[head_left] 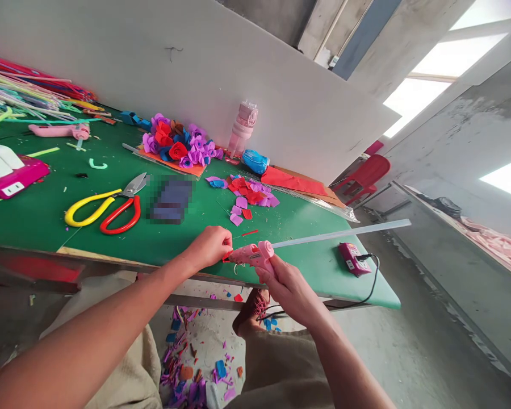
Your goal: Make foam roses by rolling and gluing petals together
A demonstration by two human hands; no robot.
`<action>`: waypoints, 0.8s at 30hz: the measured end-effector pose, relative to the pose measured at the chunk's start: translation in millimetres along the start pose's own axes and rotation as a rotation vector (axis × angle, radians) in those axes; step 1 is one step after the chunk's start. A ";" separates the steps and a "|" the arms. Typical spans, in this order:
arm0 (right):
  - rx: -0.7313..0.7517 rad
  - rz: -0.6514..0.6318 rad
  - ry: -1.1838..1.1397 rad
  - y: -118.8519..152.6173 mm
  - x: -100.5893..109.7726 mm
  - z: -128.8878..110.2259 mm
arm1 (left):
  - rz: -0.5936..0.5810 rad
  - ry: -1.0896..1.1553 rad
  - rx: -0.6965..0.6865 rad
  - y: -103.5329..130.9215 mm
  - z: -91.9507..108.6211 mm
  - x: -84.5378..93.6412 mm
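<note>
My right hand (284, 282) is wrapped round the handle of a pink glue gun (255, 255); a long translucent glue stick (344, 233) juts from its back end. The gun's nozzle points left and meets the fingertips of my left hand (213, 248). Those fingers are pinched together on a small red piece (227, 257), mostly hidden, near the table's front edge. Beyond my hands lie loose red and purple petals (251, 192). A heap of purple, red and blue flowers (179, 142) rests on an orange sheet.
Yellow-and-red-handled scissors (119, 201) and a blurred dark rectangle (171, 200) lie on the green table (204, 213). At the back stands a pink bottle (242, 129). A magenta power socket (355, 259) with a black cable is at the right; another glue gun (63, 130) lies far left.
</note>
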State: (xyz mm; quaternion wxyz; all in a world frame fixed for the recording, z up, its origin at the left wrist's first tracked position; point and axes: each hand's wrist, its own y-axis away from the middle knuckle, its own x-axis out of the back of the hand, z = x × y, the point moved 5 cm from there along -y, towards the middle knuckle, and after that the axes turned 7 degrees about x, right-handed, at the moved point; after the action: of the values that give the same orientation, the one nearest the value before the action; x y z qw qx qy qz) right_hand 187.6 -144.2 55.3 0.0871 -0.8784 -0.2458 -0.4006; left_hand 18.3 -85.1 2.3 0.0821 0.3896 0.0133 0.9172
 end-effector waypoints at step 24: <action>0.027 0.012 0.170 -1.0 6.5 -3.4 | -0.005 0.010 0.005 1.4 1.9 1.6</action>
State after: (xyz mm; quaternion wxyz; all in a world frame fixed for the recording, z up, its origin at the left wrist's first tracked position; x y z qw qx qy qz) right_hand 188.5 -142.2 62.3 0.1219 -0.8415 -0.2376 -0.4696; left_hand 18.4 -86.4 5.0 0.0834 0.3853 0.0169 0.9188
